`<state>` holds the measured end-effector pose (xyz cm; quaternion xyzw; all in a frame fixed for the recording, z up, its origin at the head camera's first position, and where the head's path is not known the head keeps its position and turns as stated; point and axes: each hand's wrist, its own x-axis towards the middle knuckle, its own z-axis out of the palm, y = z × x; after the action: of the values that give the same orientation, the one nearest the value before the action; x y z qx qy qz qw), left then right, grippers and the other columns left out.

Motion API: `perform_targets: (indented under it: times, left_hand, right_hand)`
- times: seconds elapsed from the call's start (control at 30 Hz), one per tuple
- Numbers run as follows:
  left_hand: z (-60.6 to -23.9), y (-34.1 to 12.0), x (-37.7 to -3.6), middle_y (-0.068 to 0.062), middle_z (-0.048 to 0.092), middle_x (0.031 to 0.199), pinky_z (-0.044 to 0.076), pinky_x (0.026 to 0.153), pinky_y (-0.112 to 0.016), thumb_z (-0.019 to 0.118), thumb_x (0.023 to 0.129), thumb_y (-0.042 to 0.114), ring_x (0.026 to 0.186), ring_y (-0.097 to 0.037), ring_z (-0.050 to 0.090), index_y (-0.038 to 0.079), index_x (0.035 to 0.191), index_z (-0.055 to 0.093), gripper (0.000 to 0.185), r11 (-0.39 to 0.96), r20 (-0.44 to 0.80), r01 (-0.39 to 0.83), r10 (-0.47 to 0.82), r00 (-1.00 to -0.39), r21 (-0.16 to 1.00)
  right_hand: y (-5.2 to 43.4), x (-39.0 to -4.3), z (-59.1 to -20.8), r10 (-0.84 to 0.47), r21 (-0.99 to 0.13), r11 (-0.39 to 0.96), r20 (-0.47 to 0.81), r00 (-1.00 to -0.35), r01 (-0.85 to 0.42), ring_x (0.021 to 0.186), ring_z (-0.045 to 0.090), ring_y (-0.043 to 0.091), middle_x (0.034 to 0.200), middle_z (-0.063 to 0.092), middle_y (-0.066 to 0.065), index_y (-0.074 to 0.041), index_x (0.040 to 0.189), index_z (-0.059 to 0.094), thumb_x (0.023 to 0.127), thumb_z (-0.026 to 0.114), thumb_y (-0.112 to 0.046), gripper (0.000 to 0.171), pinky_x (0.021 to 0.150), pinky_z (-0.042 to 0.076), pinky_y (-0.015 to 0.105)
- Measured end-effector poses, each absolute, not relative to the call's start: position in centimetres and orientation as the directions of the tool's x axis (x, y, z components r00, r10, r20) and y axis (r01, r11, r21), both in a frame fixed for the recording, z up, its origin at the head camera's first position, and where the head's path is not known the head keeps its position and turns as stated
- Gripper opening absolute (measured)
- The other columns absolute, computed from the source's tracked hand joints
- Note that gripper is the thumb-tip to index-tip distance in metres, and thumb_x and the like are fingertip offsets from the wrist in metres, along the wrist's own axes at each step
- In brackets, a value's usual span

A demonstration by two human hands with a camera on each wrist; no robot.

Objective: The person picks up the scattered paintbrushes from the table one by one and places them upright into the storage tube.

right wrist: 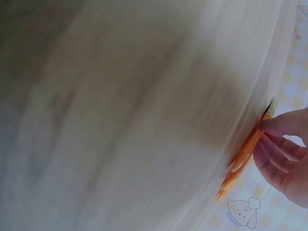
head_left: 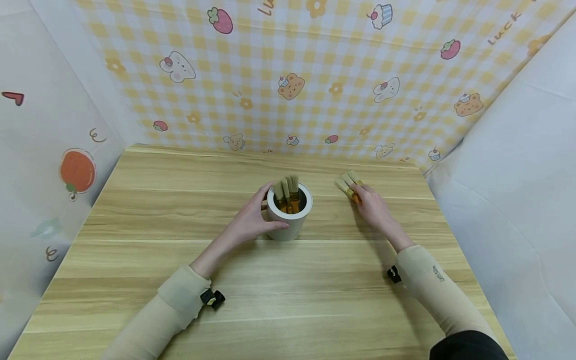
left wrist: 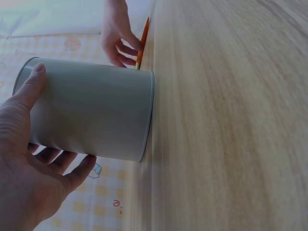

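Note:
Around the near left side of a grey cylindrical canister [head_left: 287,231] curves my left hand [head_left: 250,216], thumb in front and fingers behind. In the left wrist view its thumb lies across the wall of the canister [left wrist: 91,108]. Several paintbrushes [head_left: 291,189] stand in the canister with their pale bristles up. To the right, my right hand [head_left: 374,209] pinches a paintbrush [head_left: 345,188] low over the table, and a second paintbrush [head_left: 352,177] lies right beside it. Their orange handles [right wrist: 244,153] show under thumb and fingers in the right wrist view.
The wood-grain table [head_left: 288,310] ends at the back against a yellow checked cloth [head_left: 270,110] with printed cartoons. White sheets hang along the left side [head_left: 40,150] and the right side [head_left: 508,200]. Both forearms reach in from the near edge.

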<state>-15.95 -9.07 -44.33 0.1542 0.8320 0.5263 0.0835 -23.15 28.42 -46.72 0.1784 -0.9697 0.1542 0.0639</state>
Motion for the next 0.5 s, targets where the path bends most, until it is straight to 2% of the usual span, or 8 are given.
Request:
perform_targets:
  times: [0.2,0.27,0.5]
  left_hand:
    - [-44.37,-9.07,-15.99,-0.008,0.042,0.161,0.045,0.113,-0.064,0.092,0.076,0.041,0.138,-0.044,0.054,0.029,0.163,0.022,0.113,0.395,0.030,0.174,0.344,-0.938,0.902]
    - [-44.38,-9.08,-15.99,-0.009,0.041,0.162,0.044,0.114,-0.064,0.092,0.076,0.041,0.138,-0.044,0.054,0.028,0.164,0.021,0.113,0.394,0.028,0.172,0.345,-0.938,0.903]
    - [-44.42,-9.04,-15.96,-0.008,0.040,0.162,0.044,0.115,-0.064,0.092,0.077,0.041,0.138,-0.044,0.054,0.029,0.164,0.020,0.113,0.390,0.032,0.176,0.349,-0.937,0.904]
  right_hand:
    - [28.34,-23.04,-46.28,-0.329,-0.254,0.902,0.116,-0.937,-0.348,0.096,0.069,0.046,0.114,0.067,0.029,0.004,0.133,0.063,0.083,0.062,0.014,0.051,0.078,0.060,0.058]
    - [28.30,-23.01,-46.19,-0.332,-0.241,0.906,0.101,-0.938,-0.347,0.096,0.068,0.044,0.113,0.068,0.028,0.004,0.133,0.063,0.081,0.062,0.015,0.053,0.078,0.060,0.057]
    - [28.12,-22.70,-46.04,-0.331,-0.223,0.914,0.069,-0.941,-0.338,0.099,0.067,0.042,0.112,0.067,0.026,0.002,0.131,0.065,0.082,0.063,0.012,0.050,0.079,0.060,0.057]
